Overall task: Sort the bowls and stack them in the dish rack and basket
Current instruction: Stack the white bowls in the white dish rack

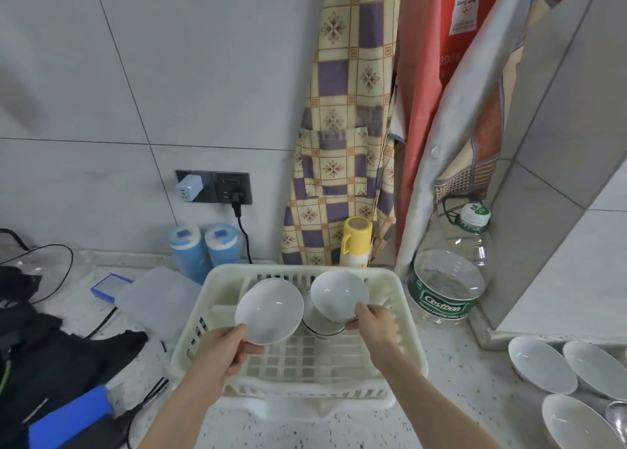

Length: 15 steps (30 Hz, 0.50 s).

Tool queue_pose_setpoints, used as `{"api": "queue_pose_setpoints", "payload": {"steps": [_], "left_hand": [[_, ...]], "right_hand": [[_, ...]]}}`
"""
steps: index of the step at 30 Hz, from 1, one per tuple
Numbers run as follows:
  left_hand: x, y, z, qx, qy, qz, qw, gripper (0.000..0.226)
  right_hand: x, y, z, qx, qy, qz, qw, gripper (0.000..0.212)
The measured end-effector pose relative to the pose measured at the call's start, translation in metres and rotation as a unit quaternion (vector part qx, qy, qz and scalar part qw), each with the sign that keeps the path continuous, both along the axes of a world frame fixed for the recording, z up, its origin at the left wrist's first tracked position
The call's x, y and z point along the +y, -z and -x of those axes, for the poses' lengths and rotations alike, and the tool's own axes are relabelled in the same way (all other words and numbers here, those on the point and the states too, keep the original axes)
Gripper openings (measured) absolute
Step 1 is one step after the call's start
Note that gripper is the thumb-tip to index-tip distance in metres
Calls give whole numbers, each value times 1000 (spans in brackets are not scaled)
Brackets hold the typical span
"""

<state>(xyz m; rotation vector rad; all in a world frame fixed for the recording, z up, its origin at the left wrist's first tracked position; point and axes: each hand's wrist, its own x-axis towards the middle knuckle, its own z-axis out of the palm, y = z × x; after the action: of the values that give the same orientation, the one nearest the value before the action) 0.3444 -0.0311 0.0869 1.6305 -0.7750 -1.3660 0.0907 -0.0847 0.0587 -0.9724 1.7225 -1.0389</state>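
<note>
At the far left dark cloth (40,340) and cables lie on the speckled counter (451,374); next, the left hand (224,353) pinches the near rim of a white bowl (269,309), holding it tilted over the cream dish rack (403,333). To its right the right hand (375,321) pinches the rim of a second white bowl (337,294) above a bowl stack (319,326) in the rack; a clear water bottle (448,279) stands just beside the rack, and three white bowls (543,363) sit at the far right.
</note>
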Motion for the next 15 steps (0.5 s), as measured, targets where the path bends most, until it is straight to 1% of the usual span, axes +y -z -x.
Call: {"api": "queue_pose_setpoints", "payload": {"steps": [8, 15], "left_hand": [[-28, 5, -10, 39, 18, 5, 999, 23], [-48, 7, 2, 70, 23, -1, 997, 20]], "right_hand": [[-4, 24, -15, 48, 1, -12, 999, 27], [-10, 27, -18, 90, -14, -27, 996, 27]]}}
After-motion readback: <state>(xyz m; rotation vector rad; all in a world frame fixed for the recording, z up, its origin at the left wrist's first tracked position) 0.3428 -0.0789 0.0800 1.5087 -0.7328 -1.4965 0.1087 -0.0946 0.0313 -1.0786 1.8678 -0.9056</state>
